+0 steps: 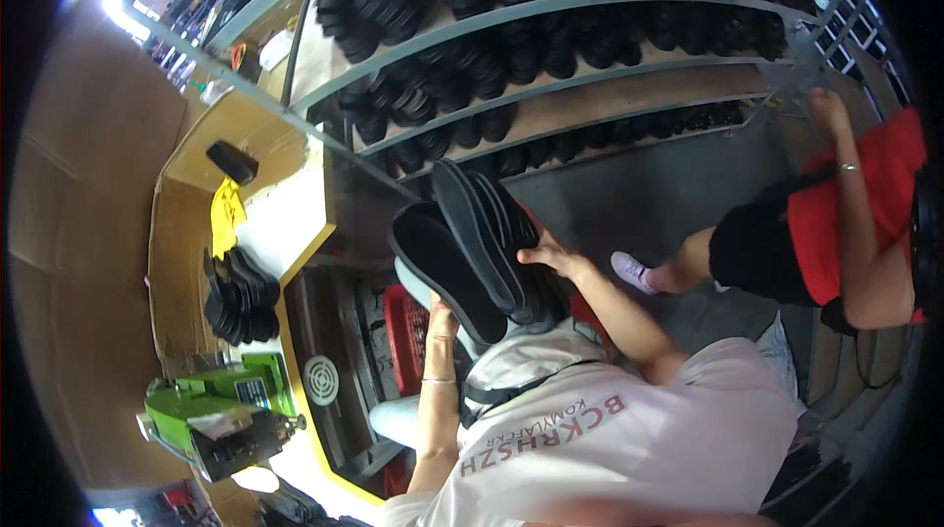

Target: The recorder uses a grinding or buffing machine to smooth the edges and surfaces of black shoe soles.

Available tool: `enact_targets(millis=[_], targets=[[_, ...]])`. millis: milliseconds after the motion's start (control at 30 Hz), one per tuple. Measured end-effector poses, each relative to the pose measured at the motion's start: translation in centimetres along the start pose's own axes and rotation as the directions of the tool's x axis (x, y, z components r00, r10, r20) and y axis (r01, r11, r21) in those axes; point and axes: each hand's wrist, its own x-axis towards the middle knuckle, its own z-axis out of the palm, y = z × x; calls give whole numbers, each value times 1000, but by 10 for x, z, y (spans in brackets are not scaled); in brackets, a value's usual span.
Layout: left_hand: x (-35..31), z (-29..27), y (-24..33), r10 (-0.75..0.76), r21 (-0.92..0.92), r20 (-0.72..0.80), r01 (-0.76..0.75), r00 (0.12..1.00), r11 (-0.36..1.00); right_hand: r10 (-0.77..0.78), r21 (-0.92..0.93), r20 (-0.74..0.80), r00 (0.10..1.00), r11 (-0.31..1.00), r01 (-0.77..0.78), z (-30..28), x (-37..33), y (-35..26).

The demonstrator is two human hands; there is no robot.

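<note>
A bundle of black shoe soles is between my hands above my lap, their long sides sloping away from me. One sole lies at the left of the bundle with its flat face up. My left hand is closed on that sole's near left edge, with some fingers hidden beneath. At the right side, my right hand grips the thicker stack, its thumb on the edge and the other fingers mostly hidden. I cannot tell how the lower soles overlap.
On my left, a yellow-edged table bears a green machine, a pile of black soles and a yellow cloth. Shelves of soles stand ahead. A red crate is below; a person in red is at the right.
</note>
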Motion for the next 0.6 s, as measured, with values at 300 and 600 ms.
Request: enact_targets(millis=[300,600], targets=[[140,95,-18,-229,81,178,218,957,973,456,459,-525,718,863,-212,-99,-34,80],[326,123,-84,-392,-13,228,405,891,914,562,422,-655,505,826,-373,-238,50,186]])
